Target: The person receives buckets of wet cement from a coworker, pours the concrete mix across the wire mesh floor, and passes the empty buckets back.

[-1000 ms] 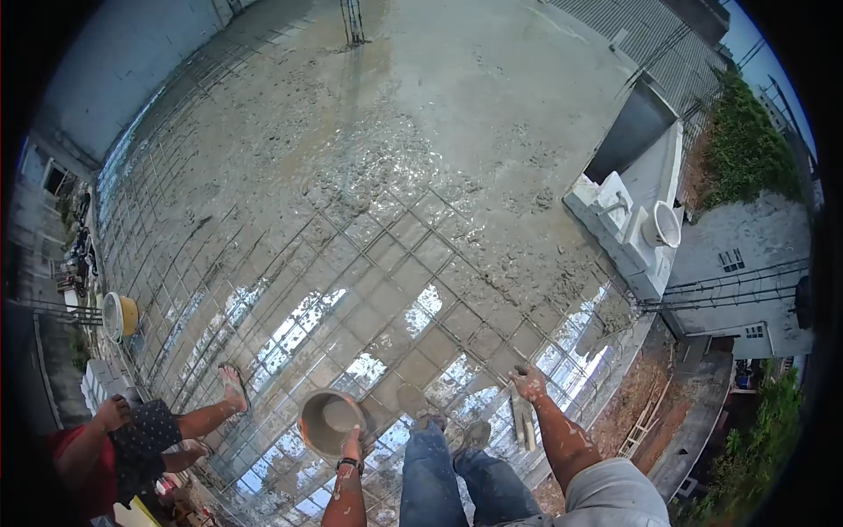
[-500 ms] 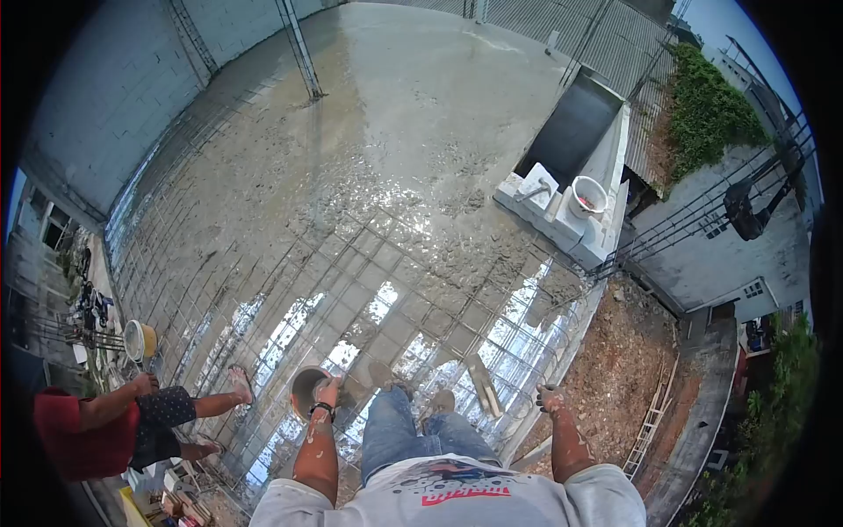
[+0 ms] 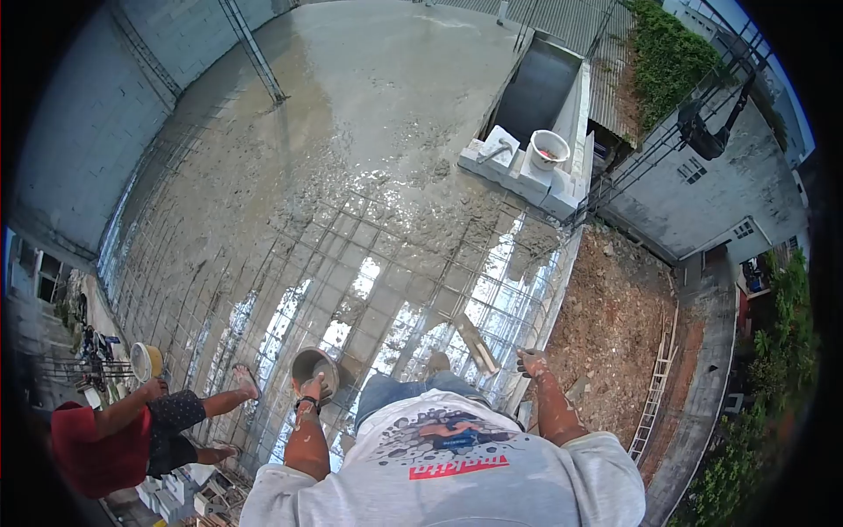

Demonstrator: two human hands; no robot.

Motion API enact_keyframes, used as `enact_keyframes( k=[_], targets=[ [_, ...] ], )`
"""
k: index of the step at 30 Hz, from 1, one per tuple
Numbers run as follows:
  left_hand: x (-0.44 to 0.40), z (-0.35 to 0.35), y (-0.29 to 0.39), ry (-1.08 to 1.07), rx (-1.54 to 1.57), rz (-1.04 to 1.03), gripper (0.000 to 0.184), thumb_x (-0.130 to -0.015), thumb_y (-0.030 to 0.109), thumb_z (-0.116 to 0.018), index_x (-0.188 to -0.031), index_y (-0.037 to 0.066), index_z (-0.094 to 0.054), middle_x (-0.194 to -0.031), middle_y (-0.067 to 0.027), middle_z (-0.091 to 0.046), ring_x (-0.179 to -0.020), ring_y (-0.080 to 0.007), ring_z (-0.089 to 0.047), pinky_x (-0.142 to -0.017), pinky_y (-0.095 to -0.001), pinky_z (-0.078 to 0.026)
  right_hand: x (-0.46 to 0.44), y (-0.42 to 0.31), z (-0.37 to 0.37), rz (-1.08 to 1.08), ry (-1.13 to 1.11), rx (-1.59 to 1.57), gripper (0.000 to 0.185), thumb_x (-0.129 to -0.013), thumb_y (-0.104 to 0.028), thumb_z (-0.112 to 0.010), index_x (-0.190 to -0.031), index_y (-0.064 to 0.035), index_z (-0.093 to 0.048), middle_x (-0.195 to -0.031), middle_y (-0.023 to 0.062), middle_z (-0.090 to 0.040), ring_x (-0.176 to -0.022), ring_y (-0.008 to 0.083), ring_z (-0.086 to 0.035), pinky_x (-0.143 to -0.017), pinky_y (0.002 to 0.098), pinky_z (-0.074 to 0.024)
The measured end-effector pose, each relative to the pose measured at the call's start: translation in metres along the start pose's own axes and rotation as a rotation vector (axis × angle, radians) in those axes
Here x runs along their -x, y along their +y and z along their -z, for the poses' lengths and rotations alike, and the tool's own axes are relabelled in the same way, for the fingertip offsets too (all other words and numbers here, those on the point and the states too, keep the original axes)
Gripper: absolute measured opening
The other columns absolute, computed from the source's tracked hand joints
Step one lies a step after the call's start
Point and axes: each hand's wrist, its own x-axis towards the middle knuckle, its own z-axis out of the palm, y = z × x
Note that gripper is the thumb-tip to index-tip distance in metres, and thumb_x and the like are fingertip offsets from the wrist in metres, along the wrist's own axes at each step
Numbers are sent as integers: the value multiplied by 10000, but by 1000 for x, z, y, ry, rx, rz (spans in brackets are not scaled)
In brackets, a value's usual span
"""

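Observation:
My left hand grips the rim of a grey bucket, which is tilted so that its mouth faces up and forward. The bucket hangs beside my left leg, above the steel mesh. My right hand is out at my right side with its fingers apart and nothing in it. Close to it, a short wooden plank lies on the mesh. Wet grey concrete covers the far part of the floor and partly buries the bars.
On my left a co-worker in a red shirt holds a yellowish bucket. A white bucket and a hammer rest on pale blocks by an opening. The floor edge drops to reddish earth with a ladder.
My view has shifted, and I lean further forward, so my shirt covers more of my legs. My left hand still holds the bucket. The co-worker remains at the left.

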Motion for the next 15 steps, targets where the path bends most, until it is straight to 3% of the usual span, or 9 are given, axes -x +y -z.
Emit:
enact_keyframes(
  k=[8,13,15],
  targets=[
    [5,34,34,-87,-32,-197,441,-851,392,-662,-1147,77,-577,-940,-70,-658,-744,-213,-665,-564,-360,-537,48,26,-11,-90,118,19,360,-869,-362,-648,-1034,-42,-633,-754,78,-650,-551,182,-615,-473,357,-480],
    [19,96,-11,-52,27,-204,430,-848,383,-667,-1145,85,-580,-990,-68,-650,-789,-211,-666,-586,-343,-540,111,6,-62,-68,-12,182,426,-872,-391,-632,-1150,-71,-592,-878,79,-667,-664,186,-641,-583,361,-509],
    [13,125,-51,-20,-71,-77,422,-843,358,-669,-1143,74,-580,-981,-72,-650,-793,-217,-664,-591,-349,-538,108,15,-83,-9,-21,138,425,-871,-377,-635,-1156,-66,-589,-884,84,-668,-669,191,-642,-579,354,-507]
  ],
)
